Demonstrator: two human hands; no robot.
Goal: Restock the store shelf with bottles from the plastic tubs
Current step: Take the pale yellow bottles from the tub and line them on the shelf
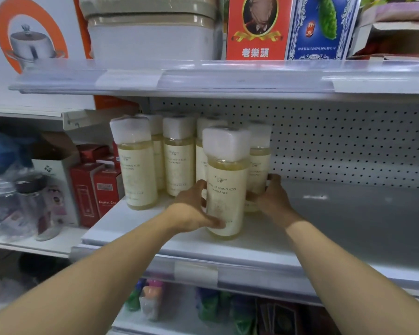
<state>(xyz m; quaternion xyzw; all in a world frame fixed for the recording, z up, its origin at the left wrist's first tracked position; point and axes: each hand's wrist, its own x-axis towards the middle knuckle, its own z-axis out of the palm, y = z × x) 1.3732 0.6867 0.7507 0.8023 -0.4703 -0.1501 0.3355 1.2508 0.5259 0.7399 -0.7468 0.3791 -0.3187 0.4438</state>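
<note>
We count six pale-yellow white-capped plastic bottles [179, 155] on the white metal shelf [336, 213], our left hand [194, 211] gripping the front bottle [225, 184], our right hand [273, 197] gripping the one behind it [259, 165]; right half unfilled.

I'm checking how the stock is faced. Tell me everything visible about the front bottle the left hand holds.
The front bottle is clear plastic with pale yellow liquid, a cream label reading "amino acid fragrance" and a white squarish cap under shrink film. It stands upright near the shelf front edge. The left hand grips its lower side; the right hand holds a bottle behind it.
</note>
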